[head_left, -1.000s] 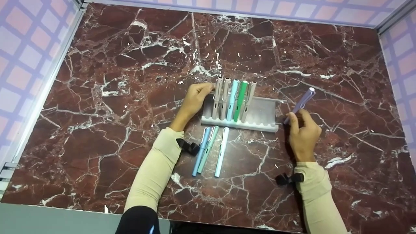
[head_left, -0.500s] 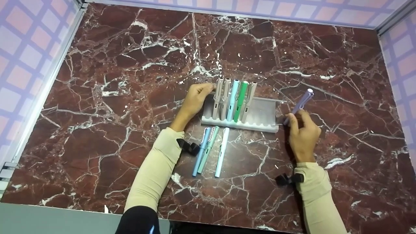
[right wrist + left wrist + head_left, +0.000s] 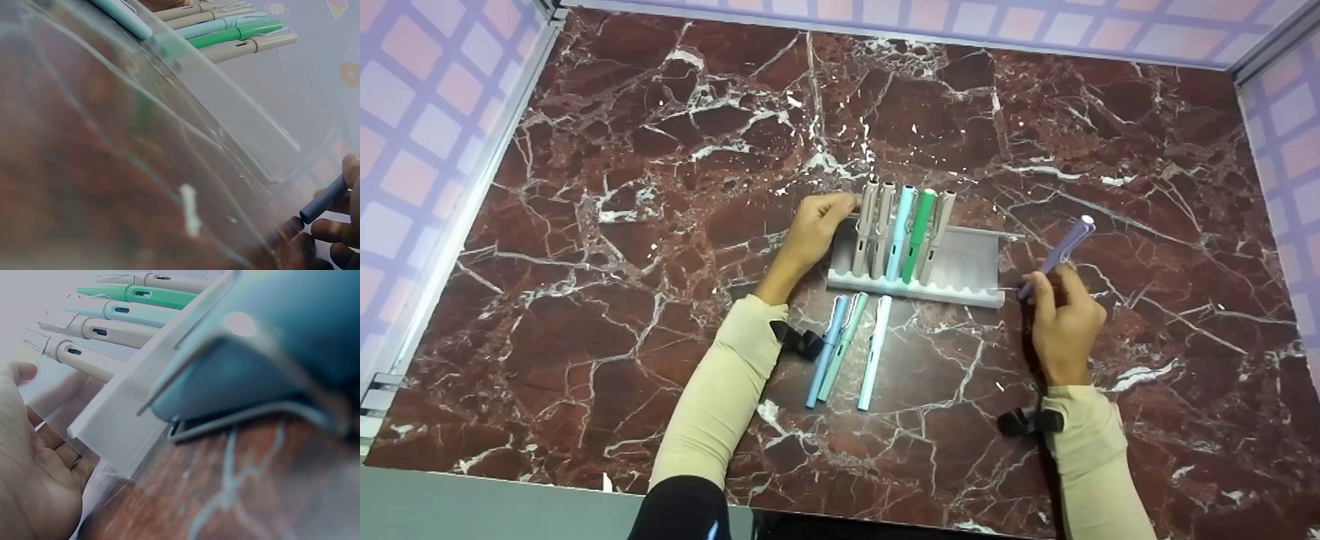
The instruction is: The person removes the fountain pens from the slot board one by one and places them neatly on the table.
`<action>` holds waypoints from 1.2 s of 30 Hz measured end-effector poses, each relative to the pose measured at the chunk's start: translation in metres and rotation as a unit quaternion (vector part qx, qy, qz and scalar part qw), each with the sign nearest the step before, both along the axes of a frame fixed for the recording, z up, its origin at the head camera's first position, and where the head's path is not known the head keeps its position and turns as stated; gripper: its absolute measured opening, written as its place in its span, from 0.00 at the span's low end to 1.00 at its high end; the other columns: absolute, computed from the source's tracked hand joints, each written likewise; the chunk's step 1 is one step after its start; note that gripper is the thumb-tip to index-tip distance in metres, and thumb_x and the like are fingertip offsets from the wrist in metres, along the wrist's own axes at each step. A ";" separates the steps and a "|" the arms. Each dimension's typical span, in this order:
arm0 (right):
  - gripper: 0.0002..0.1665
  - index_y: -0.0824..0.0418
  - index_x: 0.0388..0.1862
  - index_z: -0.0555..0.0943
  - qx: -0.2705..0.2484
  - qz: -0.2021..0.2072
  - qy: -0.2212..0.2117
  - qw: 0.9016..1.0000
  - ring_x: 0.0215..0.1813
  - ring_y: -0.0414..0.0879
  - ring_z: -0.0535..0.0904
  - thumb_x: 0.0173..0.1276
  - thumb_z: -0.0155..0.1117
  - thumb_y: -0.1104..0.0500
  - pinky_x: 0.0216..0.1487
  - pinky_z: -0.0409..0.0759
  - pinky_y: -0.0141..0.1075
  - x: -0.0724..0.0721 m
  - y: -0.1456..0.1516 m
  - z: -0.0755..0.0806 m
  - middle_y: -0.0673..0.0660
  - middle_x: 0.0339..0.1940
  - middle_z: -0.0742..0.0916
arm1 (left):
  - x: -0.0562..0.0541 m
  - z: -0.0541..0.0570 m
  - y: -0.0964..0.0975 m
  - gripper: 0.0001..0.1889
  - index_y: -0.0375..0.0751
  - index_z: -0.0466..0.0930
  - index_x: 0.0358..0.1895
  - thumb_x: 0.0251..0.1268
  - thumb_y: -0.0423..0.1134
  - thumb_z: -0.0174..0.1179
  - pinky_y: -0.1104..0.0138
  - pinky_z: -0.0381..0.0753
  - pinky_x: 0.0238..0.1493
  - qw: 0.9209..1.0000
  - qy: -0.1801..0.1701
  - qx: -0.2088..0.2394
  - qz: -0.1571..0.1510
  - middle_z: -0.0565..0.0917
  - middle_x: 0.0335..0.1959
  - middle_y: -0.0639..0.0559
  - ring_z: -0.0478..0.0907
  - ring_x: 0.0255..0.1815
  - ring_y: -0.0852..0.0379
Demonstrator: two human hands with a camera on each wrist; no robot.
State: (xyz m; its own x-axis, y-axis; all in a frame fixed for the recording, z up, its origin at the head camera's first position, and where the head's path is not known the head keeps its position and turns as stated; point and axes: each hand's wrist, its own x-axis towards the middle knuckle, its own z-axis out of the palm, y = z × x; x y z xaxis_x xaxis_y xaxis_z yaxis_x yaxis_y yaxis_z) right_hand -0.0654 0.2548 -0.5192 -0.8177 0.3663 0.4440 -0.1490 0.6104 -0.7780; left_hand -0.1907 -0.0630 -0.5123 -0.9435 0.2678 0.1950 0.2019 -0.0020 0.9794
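My right hand (image 3: 1067,326) pinches a purple pen (image 3: 1065,246) just right of a clear pen rack (image 3: 969,255), the capped end pointing up and away. In the right wrist view the lower end of this pen sticks out from the fingers (image 3: 332,230). My left hand (image 3: 814,225) grips the rack's left edge, thumb in front and other fingers behind the clear plate (image 3: 62,402). Leaning side by side in the rack's left and middle slots are a light blue pen (image 3: 899,236), a green pen (image 3: 917,238) and three beige ones; slots on the right hold nothing.
In front of the rack, a blue pen (image 3: 826,356), a sage green pen (image 3: 844,349) and a pale blue pen (image 3: 874,356) lie on the marble-patterned table (image 3: 660,420). Patterned panels (image 3: 427,135) stand along the left, back and right edges.
My right hand has shifted slightly toward me with the purple pen, whose top leans a little further right. The left hand keeps its grip on the rack.
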 end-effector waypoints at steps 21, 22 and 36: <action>0.04 0.68 0.37 0.86 0.014 0.016 -0.004 1.000 0.26 0.27 0.76 0.64 0.70 0.69 0.30 0.73 0.18 0.019 -0.004 -0.001 0.62 0.26 0.89 | -0.002 0.000 0.001 0.15 0.23 0.84 0.42 0.74 0.32 0.49 0.61 0.80 0.59 1.000 -0.005 -0.003 0.003 0.87 0.45 0.32 0.84 0.46 0.49; 0.04 0.68 0.37 0.86 0.013 0.021 -0.001 1.000 0.26 0.28 0.77 0.63 0.70 0.69 0.30 0.73 0.18 0.019 -0.005 0.000 0.62 0.26 0.89 | -0.002 0.000 0.001 0.15 0.23 0.84 0.41 0.75 0.32 0.49 0.60 0.80 0.59 1.000 -0.004 -0.001 0.002 0.87 0.45 0.33 0.84 0.46 0.50; 0.08 0.71 0.34 0.82 0.032 0.065 0.008 0.997 0.25 0.27 0.75 0.60 0.73 0.68 0.29 0.73 0.16 0.018 -0.016 0.000 0.61 0.22 0.86 | -0.002 -0.003 0.003 0.15 0.21 0.83 0.35 0.74 0.29 0.49 0.64 0.81 0.53 1.000 -0.001 0.016 0.010 0.87 0.33 0.41 0.81 0.37 0.58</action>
